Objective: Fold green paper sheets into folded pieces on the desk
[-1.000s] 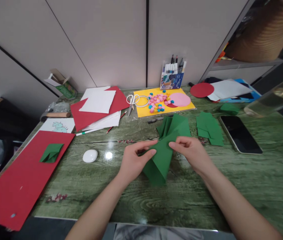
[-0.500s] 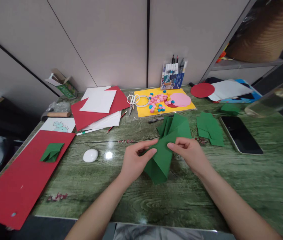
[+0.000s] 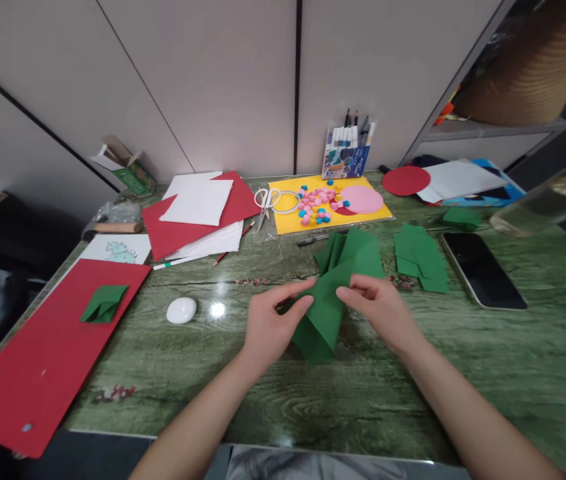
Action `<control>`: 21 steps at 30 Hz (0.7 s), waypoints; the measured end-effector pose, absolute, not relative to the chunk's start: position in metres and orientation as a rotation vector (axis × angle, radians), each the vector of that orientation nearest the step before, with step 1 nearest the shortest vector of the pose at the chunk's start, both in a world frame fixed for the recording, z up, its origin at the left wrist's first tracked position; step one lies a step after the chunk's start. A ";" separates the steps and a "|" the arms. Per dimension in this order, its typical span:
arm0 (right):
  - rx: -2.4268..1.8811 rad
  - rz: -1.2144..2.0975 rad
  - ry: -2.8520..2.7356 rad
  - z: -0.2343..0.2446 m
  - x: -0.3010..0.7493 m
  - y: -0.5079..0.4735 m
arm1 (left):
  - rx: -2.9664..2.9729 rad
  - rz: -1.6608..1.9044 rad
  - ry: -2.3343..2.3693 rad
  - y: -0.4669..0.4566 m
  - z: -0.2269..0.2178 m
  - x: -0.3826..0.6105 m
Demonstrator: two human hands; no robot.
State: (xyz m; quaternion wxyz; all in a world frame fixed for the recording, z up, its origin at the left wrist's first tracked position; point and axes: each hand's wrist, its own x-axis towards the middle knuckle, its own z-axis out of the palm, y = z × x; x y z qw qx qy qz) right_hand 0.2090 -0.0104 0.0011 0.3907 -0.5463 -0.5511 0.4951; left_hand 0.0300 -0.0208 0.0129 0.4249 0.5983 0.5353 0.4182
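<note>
A folded sheet of green paper point(image 3: 325, 313) is held just above the green wood-grain table point(image 3: 313, 400). My left hand point(image 3: 270, 323) pinches its left edge between thumb and fingers. My right hand point(image 3: 380, 307) pinches its upper right edge. Behind it lies a fan of more folded green paper point(image 3: 357, 250).
Green paper pieces point(image 3: 420, 257) and a phone point(image 3: 483, 270) lie to the right. A large red sheet point(image 3: 37, 360) with a small green fold point(image 3: 103, 303) sits left, beside a white pebble point(image 3: 181, 310). Scissors point(image 3: 264, 203), a yellow sheet with pom-poms point(image 3: 320, 203) and markers point(image 3: 345, 150) stand behind.
Both hands drew the green sheet slightly closer together and up; its lower corner now hangs shorter. The view shifted a little.
</note>
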 end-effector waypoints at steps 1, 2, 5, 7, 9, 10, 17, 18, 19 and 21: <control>-1.367 1.291 -1.408 0.001 0.209 -0.010 | 1.500 1.054 1.350 -0.021 0.013 0.030; -1.362 1.305 -1.413 0.000 0.209 -0.011 | 1.502 1.062 1.359 -0.022 0.013 0.031; -1.416 1.232 -1.400 -0.004 0.208 -0.011 | 1.482 1.069 1.363 -0.023 0.012 0.032; -1.438 1.185 -1.402 -0.006 0.207 -0.011 | 1.458 1.069 1.355 -0.023 0.012 0.033; -1.441 1.178 -1.402 -0.007 0.207 -0.011 | 1.445 1.068 1.349 -0.023 0.011 0.033; -1.437 1.192 -1.400 -0.007 0.207 -0.010 | 1.445 1.070 1.349 -0.023 0.011 0.033; -1.413 1.220 -1.339 -0.003 0.208 -0.011 | 1.396 1.088 1.362 -0.021 0.010 0.032; -1.424 1.193 -1.336 -0.003 0.207 -0.011 | 1.383 1.088 1.357 -0.021 0.010 0.032; -1.434 1.167 -1.336 -0.003 0.207 -0.012 | 1.371 1.087 1.350 -0.021 0.010 0.032; -1.449 1.136 -1.337 -0.003 0.206 -0.012 | 1.356 1.089 1.337 -0.022 0.010 0.032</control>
